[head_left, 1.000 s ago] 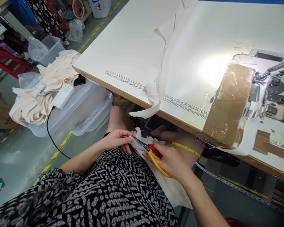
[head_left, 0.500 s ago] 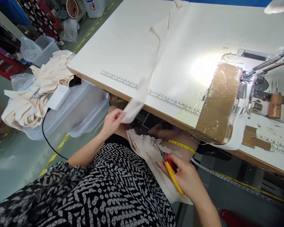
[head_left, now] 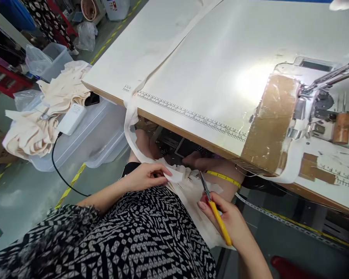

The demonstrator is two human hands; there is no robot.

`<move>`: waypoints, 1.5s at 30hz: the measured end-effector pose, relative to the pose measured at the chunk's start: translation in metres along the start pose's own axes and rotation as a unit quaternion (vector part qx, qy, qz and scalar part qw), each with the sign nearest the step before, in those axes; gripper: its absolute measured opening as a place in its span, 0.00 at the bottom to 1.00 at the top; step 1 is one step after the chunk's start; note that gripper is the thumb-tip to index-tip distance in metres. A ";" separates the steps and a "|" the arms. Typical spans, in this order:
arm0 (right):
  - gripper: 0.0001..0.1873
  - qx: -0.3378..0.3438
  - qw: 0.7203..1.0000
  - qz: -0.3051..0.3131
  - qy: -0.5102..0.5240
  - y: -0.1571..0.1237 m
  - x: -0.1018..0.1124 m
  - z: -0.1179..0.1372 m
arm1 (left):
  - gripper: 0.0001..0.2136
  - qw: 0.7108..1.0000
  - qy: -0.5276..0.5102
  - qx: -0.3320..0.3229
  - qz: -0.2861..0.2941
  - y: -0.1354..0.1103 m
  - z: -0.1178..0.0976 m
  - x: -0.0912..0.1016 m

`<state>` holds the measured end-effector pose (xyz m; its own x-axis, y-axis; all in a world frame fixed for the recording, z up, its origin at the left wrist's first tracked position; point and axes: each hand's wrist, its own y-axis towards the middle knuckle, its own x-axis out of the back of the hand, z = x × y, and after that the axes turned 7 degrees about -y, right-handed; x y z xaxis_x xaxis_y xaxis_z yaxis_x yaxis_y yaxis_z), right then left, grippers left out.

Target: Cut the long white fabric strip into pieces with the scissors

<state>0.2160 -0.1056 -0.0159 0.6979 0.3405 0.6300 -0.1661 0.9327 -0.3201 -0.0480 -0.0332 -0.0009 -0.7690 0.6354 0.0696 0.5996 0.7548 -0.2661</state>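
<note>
My left hand (head_left: 149,175) pinches the end of a long white fabric strip (head_left: 130,126) over my lap. From there the strip loops up over the table edge and runs to the far side of the table. Cream fabric pieces (head_left: 197,209) lie across my thighs under both hands. In my right hand (head_left: 223,215) are yellow-handled scissors (head_left: 219,223), their metal blades pointing up and away over the fabric. The blades look closed together and sit to the right of the strip's end.
A white sewing table (head_left: 174,85) with a printed ruler spans the front. Machine parts with a wooden-handled tool (head_left: 341,128) are at right. A clear plastic bin (head_left: 84,135) at left bears cream fabric (head_left: 31,133) and a white power bank (head_left: 72,118). A yellow tape measure (head_left: 223,177) crosses my leg.
My left hand has come down and right to the lap fabric with the strip's end. The strip has swung left along the table. The scissors have turned slightly in my right hand.
</note>
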 end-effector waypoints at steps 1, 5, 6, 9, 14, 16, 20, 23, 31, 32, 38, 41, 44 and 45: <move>0.22 0.004 1.000 0.021 0.012 0.001 0.001 0.004 | 0.13 0.999 0.031 -0.018 -0.012 0.005 -0.007 -0.004; 0.20 0.021 0.993 0.103 0.050 0.004 0.007 0.010 | 0.11 0.990 0.113 -0.063 -0.064 0.016 -0.020 -0.009; 0.20 0.025 0.991 0.119 0.055 0.006 0.007 0.010 | 0.11 0.993 0.090 -0.052 -0.060 0.017 -0.020 -0.009; 0.21 0.043 0.985 0.153 0.061 0.013 0.007 0.009 | 0.14 0.997 -0.067 0.034 -0.005 0.017 -0.020 -0.010; 0.25 0.058 0.977 0.195 0.062 0.026 0.005 0.014 | 0.22 0.950 -0.275 0.143 0.030 0.021 -0.017 -0.011; 0.26 0.055 0.975 0.207 0.066 0.029 0.005 0.016 | 0.22 0.940 -0.301 0.159 0.020 0.023 -0.015 -0.010; 0.26 0.051 0.972 0.218 0.070 0.032 0.004 0.018 | 0.21 0.931 -0.324 0.166 0.002 0.024 -0.011 -0.008; 0.26 0.050 0.975 0.211 0.041 0.033 0.004 0.017 | 0.21 0.929 -0.330 0.164 -0.002 0.024 -0.010 -0.007; 0.24 0.052 0.982 0.157 -0.090 0.032 0.003 0.017 | 0.21 0.937 -0.312 0.160 -0.015 0.023 -0.013 -0.008; 0.24 0.051 0.982 0.149 -0.101 0.032 0.003 0.019 | 0.21 0.937 -0.311 0.161 -0.016 0.023 -0.013 -0.008; 0.28 0.044 0.986 0.100 -0.128 0.030 0.000 0.024 | 0.22 0.935 -0.315 0.160 -0.014 0.025 -0.009 -0.007; 0.28 0.048 0.985 0.097 -0.138 0.030 0.000 0.023 | 0.21 0.935 -0.318 0.158 -0.009 0.025 -0.007 -0.007; 0.27 0.048 0.981 0.098 -0.162 0.031 0.002 0.025 | 0.21 0.936 -0.315 0.158 -0.002 0.024 -0.006 -0.008; 0.26 0.051 0.980 0.094 -0.166 0.032 0.002 0.027 | 0.21 0.937 -0.312 0.160 0.001 0.024 -0.006 -0.009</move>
<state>0.1932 -0.0717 -0.0062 0.3849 0.5123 0.7678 -0.3513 0.8505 -0.3914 -0.0254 -0.0193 -0.0017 -0.8077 0.3423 -0.4801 0.5807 0.6029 -0.5470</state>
